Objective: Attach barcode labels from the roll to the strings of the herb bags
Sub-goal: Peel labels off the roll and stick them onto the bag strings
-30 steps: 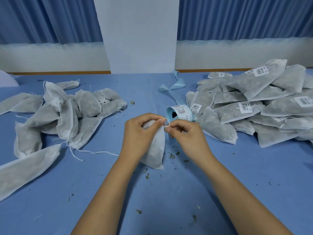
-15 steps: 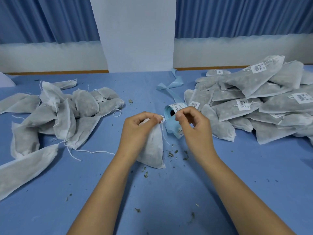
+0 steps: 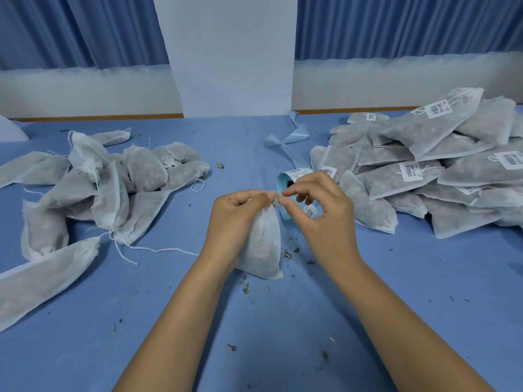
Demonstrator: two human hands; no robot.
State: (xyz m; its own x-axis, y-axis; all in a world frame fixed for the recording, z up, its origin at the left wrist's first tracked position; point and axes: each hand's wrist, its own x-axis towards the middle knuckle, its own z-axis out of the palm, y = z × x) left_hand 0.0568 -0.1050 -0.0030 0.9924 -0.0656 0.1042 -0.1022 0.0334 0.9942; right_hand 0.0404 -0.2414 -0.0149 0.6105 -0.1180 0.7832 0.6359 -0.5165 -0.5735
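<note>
My left hand [image 3: 237, 216] grips the gathered top of a white herb bag [image 3: 261, 247] that stands on the blue table in the middle of the view. My right hand [image 3: 317, 213] pinches the bag's string right beside the left fingertips. Just behind my right hand lies the blue label roll [image 3: 291, 182], with white barcode labels showing on it; my fingers partly hide it. No label is visible on the held bag's string.
A heap of unlabelled bags [image 3: 107, 188] with loose strings lies at the left. A larger heap of labelled bags [image 3: 424, 165] fills the right. Blue backing tape [image 3: 291, 140] trails behind the roll. Herb crumbs dot the table [image 3: 283, 321]. A white pillar stands at the back.
My right hand went up to the label roll and has come back to the bag's top, meeting my left fingertips. The bag has stayed in my left hand.
</note>
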